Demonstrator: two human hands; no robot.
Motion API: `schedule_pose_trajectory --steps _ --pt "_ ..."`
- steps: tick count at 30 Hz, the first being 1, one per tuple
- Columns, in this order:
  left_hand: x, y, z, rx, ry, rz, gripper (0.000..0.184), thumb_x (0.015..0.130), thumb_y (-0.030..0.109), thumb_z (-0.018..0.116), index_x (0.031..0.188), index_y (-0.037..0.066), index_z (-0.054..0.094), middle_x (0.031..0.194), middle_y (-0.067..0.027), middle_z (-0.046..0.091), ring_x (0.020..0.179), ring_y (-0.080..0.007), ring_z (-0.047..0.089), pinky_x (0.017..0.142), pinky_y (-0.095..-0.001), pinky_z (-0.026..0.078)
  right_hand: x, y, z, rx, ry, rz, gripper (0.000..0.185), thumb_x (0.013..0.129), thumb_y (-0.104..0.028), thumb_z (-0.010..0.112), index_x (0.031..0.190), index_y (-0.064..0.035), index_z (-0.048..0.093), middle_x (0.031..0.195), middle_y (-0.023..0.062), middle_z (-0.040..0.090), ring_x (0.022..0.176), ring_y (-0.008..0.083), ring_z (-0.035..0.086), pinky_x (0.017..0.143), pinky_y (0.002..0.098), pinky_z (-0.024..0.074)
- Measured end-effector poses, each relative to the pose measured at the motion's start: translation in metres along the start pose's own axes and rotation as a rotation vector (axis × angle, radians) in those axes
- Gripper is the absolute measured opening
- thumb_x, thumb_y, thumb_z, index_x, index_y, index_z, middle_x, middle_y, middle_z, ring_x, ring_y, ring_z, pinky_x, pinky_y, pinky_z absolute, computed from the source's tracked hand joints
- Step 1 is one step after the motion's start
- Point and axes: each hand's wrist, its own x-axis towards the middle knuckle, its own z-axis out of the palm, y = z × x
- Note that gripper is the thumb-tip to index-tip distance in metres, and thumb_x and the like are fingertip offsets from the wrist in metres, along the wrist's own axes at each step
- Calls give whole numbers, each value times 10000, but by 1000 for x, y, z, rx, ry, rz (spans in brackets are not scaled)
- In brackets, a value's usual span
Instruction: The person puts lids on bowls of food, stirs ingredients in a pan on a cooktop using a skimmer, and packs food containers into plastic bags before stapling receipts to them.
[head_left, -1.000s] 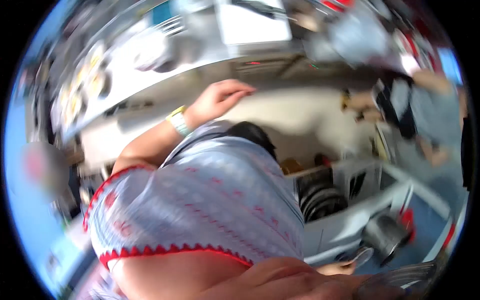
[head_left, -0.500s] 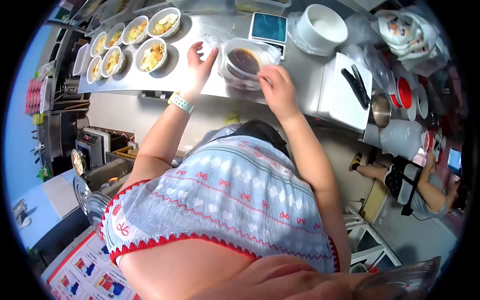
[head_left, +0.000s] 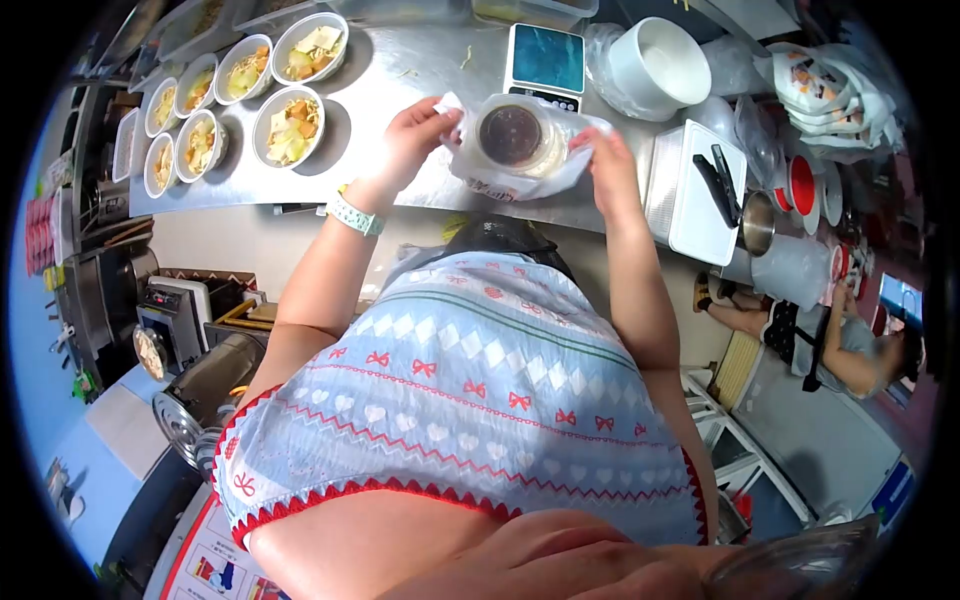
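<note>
A white plastic bag (head_left: 485,180) sits at the front edge of the steel counter, open around a round tub of dark liquid (head_left: 510,134). My left hand (head_left: 412,140) pinches the bag's left handle, its fingers closed. On the other side, my right hand (head_left: 606,165) has its fingers closed on the bag's right edge. The tub stands upright between my hands, and neither hand touches it. Just behind the bag is a digital scale (head_left: 545,62) with a teal top.
Several bowls of food (head_left: 289,126) stand at the left of the steel counter (head_left: 400,60). To the right are white stacked tubs (head_left: 665,62), a white lid (head_left: 703,235) with black tongs (head_left: 717,186), and plastic bags (head_left: 832,95). A person (head_left: 850,350) sits at the far right.
Both hands have moved to the bag's edges and taken hold, pulling them apart. The left hand was open beside the bag. The view has shifted slightly.
</note>
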Motion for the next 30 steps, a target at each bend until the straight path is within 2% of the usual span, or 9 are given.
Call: schedule_pose_trajectory --steps 1,5,8,13,22,24,25,29,30 --pt "4 -2 0 -107 44 47 189 935 153 556 1101 66 535 869 6 602 780 -81 558 815 -269 463 6 -5 -1 188 43 9 241 945 -261 529 996 -37 603 821 17 597 736 101 530 678 255 406" --pt "6 -8 25 -57 161 230 178 954 156 523 1121 93 514 888 2 586 761 -80 549 756 -267 470 6 -30 29 -181 -186 -130 260 961 -265 512 1020 -26 596 743 -33 502 652 54 451 581 209 370" --pt "-4 -5 19 -62 206 301 215 964 138 494 1170 80 491 976 -22 611 749 -69 519 687 -237 448 -3 -29 16 -60 -137 -43 234 968 -231 495 1042 -19 558 690 -59 416 584 37 354 560 220 329" --pt "2 -6 44 168 156 321 273 962 106 493 1218 34 435 918 -30 585 722 -63 510 657 -220 436 4 -26 31 113 -210 -73 172 980 -177 476 1053 -39 549 797 -36 485 550 16 321 521 190 279" --pt "-8 -5 37 220 327 343 270 962 100 487 1219 42 430 895 -8 533 741 -72 509 671 -227 455 3 -35 21 147 -182 -112 178 976 -189 475 1045 -44 553 810 -15 528 552 19 371 512 189 327" --pt "-10 5 46 228 305 268 310 952 94 508 1239 27 412 847 -3 525 721 -73 514 663 -227 451 15 -42 19 -321 -264 -60 162 953 -192 511 976 -48 584 715 19 551 609 104 493 568 260 421" --pt "-17 4 47 352 317 245 342 939 82 530 1249 16 402 845 -7 530 721 -79 524 655 -236 459 27 -46 0 -874 -336 -214 179 936 -198 542 966 -26 583 757 65 587 662 146 545 630 299 461" --pt "-48 9 48 802 464 265 525 857 92 654 1282 -22 368 888 -103 584 759 -147 585 629 -262 488 90 -161 -15 -637 76 -817 268 923 -278 582 905 -11 595 758 72 614 714 127 575 674 301 468" --pt "-56 13 58 897 555 207 621 810 107 698 1306 -22 349 986 -155 587 902 -221 592 772 -318 487 110 -197 -9 -683 216 -846 239 912 -257 599 894 -18 604 757 76 626 706 137 578 665 294 468"
